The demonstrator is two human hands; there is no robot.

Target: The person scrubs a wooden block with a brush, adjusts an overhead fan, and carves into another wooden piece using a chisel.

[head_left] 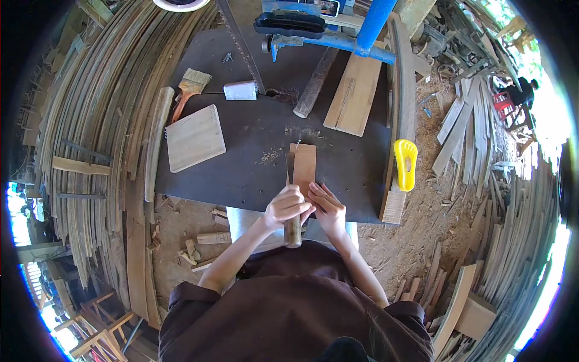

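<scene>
My left hand [287,207] is closed around the wooden handle of a thin-bladed tool [292,234], its blade pointing away from me along the left edge of a wood piece. Whether it is a chisel or a knife I cannot tell. My right hand [327,208] grips the near end of that flat reddish-brown wood piece [305,164], thumb and fingers pressed on it. Both hands meet close together at the near edge of the dark work table [253,130]. A small nail or screw [298,143] shows at the wood's far end.
A toothed saw blade [238,42] runs down to the table beside a white block [240,91]. A paintbrush [190,87] and a square board [196,139] lie left. Beyond are a rod [315,84], a plank [356,93] and a blue frame [374,27]. A yellow object [406,164] sits right.
</scene>
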